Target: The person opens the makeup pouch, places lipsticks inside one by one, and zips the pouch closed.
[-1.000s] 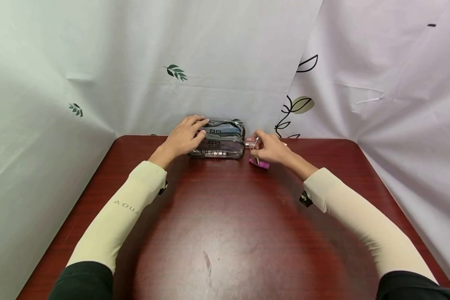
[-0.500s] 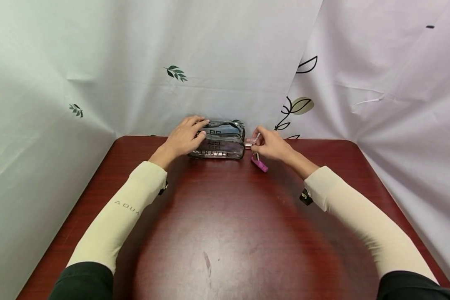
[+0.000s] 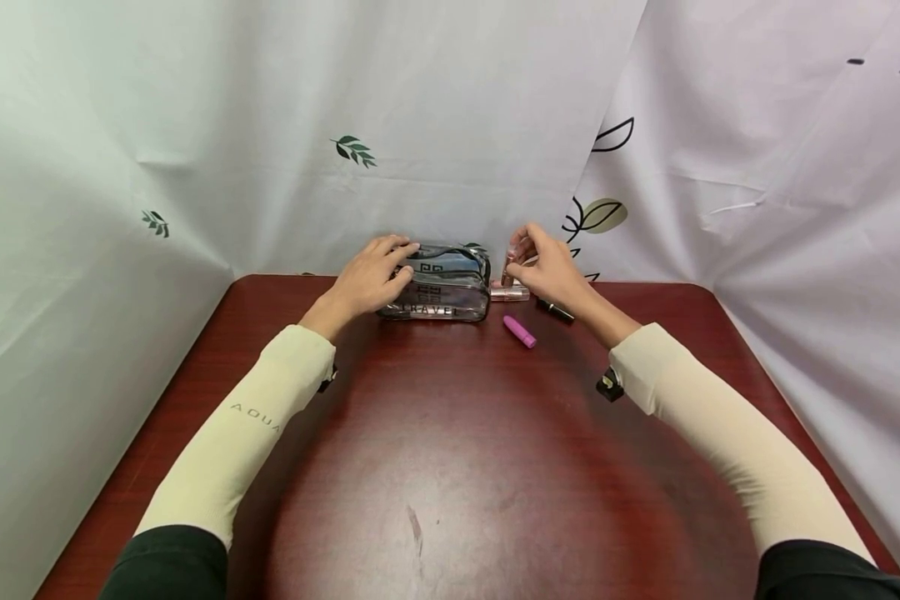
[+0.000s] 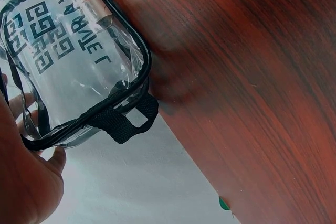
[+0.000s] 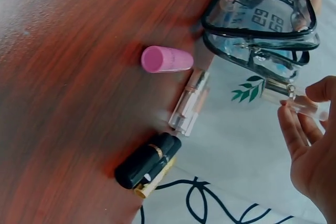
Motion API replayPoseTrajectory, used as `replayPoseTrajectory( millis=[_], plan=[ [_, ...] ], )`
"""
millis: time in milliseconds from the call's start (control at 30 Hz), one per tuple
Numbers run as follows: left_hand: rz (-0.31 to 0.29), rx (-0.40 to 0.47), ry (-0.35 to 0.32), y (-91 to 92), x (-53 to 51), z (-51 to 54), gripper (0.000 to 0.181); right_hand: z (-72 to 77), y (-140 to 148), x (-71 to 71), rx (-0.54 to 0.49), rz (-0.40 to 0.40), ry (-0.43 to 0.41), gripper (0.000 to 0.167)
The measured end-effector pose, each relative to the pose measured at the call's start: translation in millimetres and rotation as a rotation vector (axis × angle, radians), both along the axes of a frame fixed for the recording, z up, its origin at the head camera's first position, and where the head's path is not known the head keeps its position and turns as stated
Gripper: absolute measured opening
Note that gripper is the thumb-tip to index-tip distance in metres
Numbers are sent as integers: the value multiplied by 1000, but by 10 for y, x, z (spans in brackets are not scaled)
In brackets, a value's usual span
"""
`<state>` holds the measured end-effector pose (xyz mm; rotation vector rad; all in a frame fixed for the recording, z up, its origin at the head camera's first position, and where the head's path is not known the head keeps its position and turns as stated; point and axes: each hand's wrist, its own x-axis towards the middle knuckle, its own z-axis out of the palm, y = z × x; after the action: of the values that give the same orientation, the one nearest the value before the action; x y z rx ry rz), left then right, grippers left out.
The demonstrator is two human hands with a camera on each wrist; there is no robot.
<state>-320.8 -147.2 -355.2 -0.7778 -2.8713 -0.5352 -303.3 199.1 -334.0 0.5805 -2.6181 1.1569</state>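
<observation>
A clear travel pouch (image 3: 442, 298) with black trim stands at the far edge of the table. My left hand (image 3: 371, 275) holds its left end, fingers over the top and thumb on the front. Through its wall a lipstick-like tube (image 4: 96, 7) shows in the left wrist view. Just right of the pouch, my right hand (image 3: 547, 262) pinches a lipstick tube (image 5: 281, 90) with a see-through part and a shiny metallic part, raised above the table. Below that hand lie a pink tube (image 3: 520, 332), clear tubes (image 5: 188, 103) and a black lipstick (image 5: 147, 161).
A slim gold tube (image 5: 156, 179) lies against the black lipstick. The reddish wooden table (image 3: 450, 467) ends at a white cloth backdrop (image 3: 450, 125) printed with leaves, right behind the pouch. More cloth hangs on both sides.
My right hand has lifted the lipstick tube up from the table, uncovering the black lipstick. The pink tube has turned slightly. My left hand stays on the pouch.
</observation>
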Motion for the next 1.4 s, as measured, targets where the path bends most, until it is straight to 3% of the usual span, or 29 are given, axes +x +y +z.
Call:
replayPoseTrajectory(
  millis=[367,600,1033,1400],
  plan=[
    [-2,-7,1,-10,-4,-9,60,121,-183,3,-64,9,69,38],
    [1,-5,-2,-22,-1,-6,60,149,-306,5,-86,63,120,35],
    [-3,-18,5,-18,-27,-7,61,174,-446,-3,-119,101,129,32],
    [-6,-29,1,1,-9,6,62,158,-527,5,-54,123,116,35]
  ],
)
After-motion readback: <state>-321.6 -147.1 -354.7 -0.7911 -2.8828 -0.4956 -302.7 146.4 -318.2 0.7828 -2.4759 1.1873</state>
